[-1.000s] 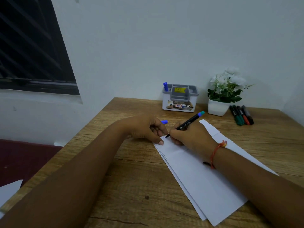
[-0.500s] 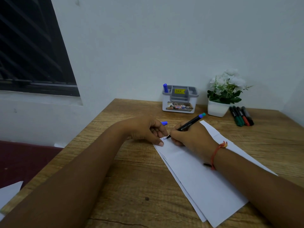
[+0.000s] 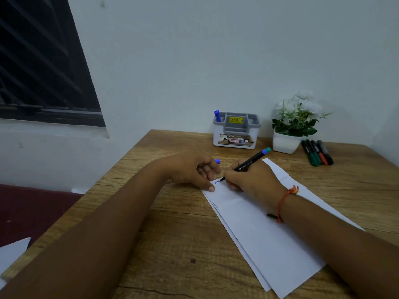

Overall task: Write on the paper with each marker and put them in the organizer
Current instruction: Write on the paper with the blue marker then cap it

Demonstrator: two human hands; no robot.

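My right hand (image 3: 250, 180) grips a black marker (image 3: 251, 162) with a blue-green end, its tip touching the top left of the white paper (image 3: 265, 240). Small blue writing shows beside the tip. My left hand (image 3: 194, 171) holds a blue cap (image 3: 217, 161) in its curled fingers while the thumb presses the paper's left corner. The grey and white organizer (image 3: 235, 140) stands at the back against the wall, with one blue marker (image 3: 216, 115) upright in its left slot. Several markers (image 3: 317, 152), green, red and black, lie on the table at the back right.
A white pot with a flowering plant (image 3: 287, 143) stands between the organizer and the loose markers. The wooden table (image 3: 172, 244) ends at a left edge, with a dark red surface (image 3: 32, 210) below it. A paper corner (image 3: 13, 253) shows at lower left.
The marker tip has moved slightly right along the paper's top, leaving more blue writing. My left hand has stayed on the corner.
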